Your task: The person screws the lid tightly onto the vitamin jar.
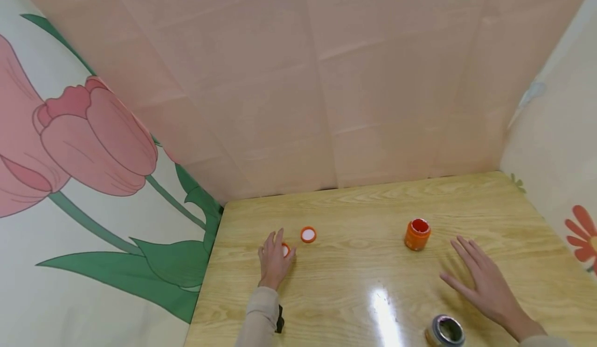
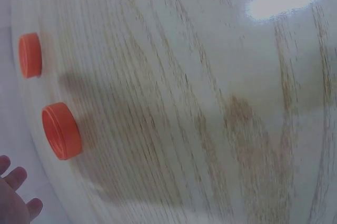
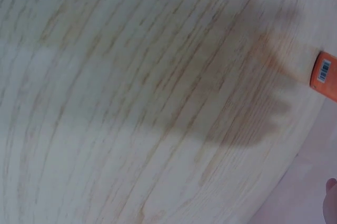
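My left hand [image 1: 275, 259] hovers over an orange screw cap [image 2: 62, 131], fingers parted and holding nothing. In the left wrist view a gap shows between its fingertips [image 2: 17, 176] and that cap. A second orange cap with a white inside [image 1: 308, 234] lies on the table just beyond, to the right. On the right side, my right hand [image 1: 487, 285] is held with its fingers stretched out, gripping nothing. Nearest to it stands an uncapped orange jar [image 1: 417, 234] with red inside; part of it, with a barcode label, enters the right wrist view.
A second open jar [image 1: 445, 331], with a grey rim and dark inside, stands at the near edge of the head view, partly cut off. The wood-grain table [image 1: 336, 269] meets a pinkish sheet [image 1: 326, 103] behind and flower-printed panels at both sides.
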A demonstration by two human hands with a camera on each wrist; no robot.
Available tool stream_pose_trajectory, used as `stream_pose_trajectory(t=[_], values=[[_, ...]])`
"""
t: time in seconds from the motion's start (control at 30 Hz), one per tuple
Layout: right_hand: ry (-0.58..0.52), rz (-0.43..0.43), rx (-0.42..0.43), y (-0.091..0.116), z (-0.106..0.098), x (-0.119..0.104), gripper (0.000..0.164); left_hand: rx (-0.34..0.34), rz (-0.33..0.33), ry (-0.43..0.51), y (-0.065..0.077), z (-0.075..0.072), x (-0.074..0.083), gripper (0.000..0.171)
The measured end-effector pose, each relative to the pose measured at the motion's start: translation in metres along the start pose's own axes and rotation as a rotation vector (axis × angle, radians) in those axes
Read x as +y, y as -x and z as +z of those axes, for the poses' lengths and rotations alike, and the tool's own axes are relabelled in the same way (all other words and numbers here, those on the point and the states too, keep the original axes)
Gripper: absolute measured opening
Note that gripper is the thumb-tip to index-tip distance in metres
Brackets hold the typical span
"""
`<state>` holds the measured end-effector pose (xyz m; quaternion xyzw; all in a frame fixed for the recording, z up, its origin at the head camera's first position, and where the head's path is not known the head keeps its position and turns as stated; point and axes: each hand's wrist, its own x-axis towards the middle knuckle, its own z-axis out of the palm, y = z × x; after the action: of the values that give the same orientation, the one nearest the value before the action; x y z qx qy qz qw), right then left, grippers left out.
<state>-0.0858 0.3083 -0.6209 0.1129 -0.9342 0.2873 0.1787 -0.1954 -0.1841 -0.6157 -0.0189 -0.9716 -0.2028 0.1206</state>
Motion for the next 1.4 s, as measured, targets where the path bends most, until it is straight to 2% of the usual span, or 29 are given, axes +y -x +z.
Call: stream_pose_trajectory(t=[0.17, 0.4, 0.53, 0.8, 0.97, 1.1, 1.4], values=[[-0.016, 0.017, -0.013, 0.005, 0.0, 0.001, 0.09, 0.01, -0.006, 0.004, 0.002, 0.003, -0.001, 0.069], [-0.019, 0.004, 0.022, 0.015, 0.001, 0.0, 0.091, -0.012, -0.034, 0.026, 0.004, 0.005, -0.003, 0.071], [-0.037, 0.043, 0.005, 0.026, -0.001, -0.002, 0.09, -0.021, -0.047, 0.042, 0.005, 0.005, -0.004, 0.072], [-0.03, 0.142, -0.082, 0.045, 0.001, -0.008, 0.09, -0.048, -0.089, 0.086, 0.005, 0.001, -0.004, 0.073], [-0.051, 0.154, -0.076, 0.058, 0.005, -0.009, 0.088, -0.042, -0.085, 0.087, 0.005, 0.001, -0.005, 0.074], [-0.058, 0.115, -0.024, 0.068, 0.01, -0.008, 0.089, -0.038, -0.089, 0.09, 0.009, 0.0, -0.004, 0.074], [-0.011, -0.046, 0.126, 0.083, 0.024, 0.006, 0.095, -0.033, -0.1, 0.079, 0.012, 0.002, -0.005, 0.074]])
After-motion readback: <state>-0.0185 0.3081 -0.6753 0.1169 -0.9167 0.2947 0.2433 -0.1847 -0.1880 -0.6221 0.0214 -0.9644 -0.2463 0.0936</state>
